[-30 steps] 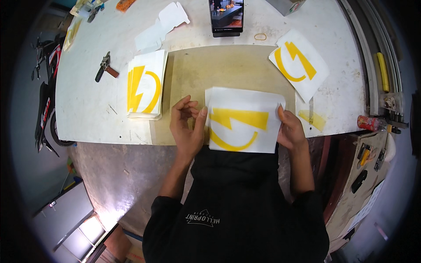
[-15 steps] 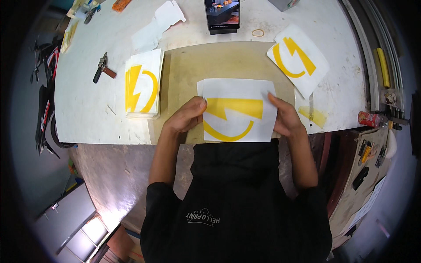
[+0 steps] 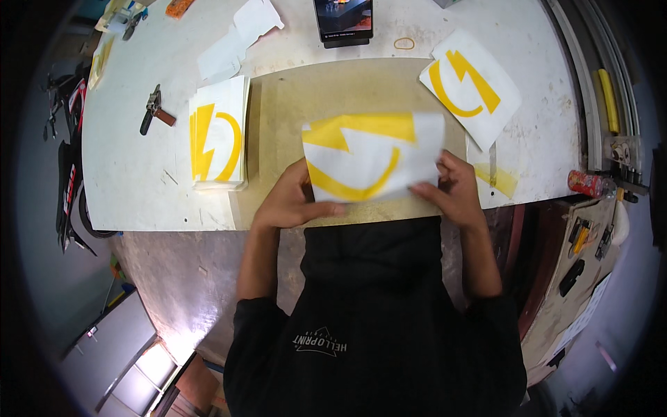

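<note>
Both my hands hold white paper (image 3: 368, 156) printed with a yellow lightning bolt and arc, blurred by motion, above a tan mat (image 3: 278, 104). My left hand (image 3: 288, 198) grips its lower left corner, thumb in front and fingers behind. Pinching the lower right side, my right hand (image 3: 455, 191) has its thumb on the front. I cannot tell whether this is one sheet or several. To the left lies a thick stack of similar printed sheets (image 3: 233, 90), slightly fanned. More printed sheets (image 3: 490, 125) lie askew on the right.
A phone (image 3: 345, 17) stands at the far side, with a rubber band (image 3: 404, 43) beside it. A brown-handled tool (image 3: 157, 111) and torn white paper (image 3: 256, 24) lie left. A yellow translucent strip (image 3: 499, 182) and a red-labelled bottle (image 3: 589, 183) are at the right.
The held paper has risen away from me and tilted, its upper left part bending. My thumbs have shifted from its side edges to its lower corners.
</note>
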{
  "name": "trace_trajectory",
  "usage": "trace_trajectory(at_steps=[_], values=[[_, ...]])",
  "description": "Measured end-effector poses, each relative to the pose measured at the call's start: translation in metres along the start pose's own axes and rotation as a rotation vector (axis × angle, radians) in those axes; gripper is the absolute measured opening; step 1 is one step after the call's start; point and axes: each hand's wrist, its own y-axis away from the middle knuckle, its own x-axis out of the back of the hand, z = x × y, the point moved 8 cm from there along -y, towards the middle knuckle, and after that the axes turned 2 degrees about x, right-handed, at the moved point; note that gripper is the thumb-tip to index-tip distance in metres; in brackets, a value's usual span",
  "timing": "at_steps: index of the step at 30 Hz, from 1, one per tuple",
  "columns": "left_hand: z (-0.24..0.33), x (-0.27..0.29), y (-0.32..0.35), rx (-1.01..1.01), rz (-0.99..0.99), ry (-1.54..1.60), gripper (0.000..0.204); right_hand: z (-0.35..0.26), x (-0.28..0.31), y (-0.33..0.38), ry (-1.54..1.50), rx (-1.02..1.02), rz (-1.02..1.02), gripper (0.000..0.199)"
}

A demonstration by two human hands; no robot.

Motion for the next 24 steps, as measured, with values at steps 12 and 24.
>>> trace_trajectory(at_steps=[12,24], values=[[-0.016,0.004,-0.011,0.155,0.286,0.358,0.033,0.012,0.01,-0.013,-0.032,-0.167,0.114,0.021],[-0.011,0.008,-0.018,0.086,0.263,0.781,0.038,0.011,0.017,-0.004,-0.121,0.048,-0.057,0.029]])
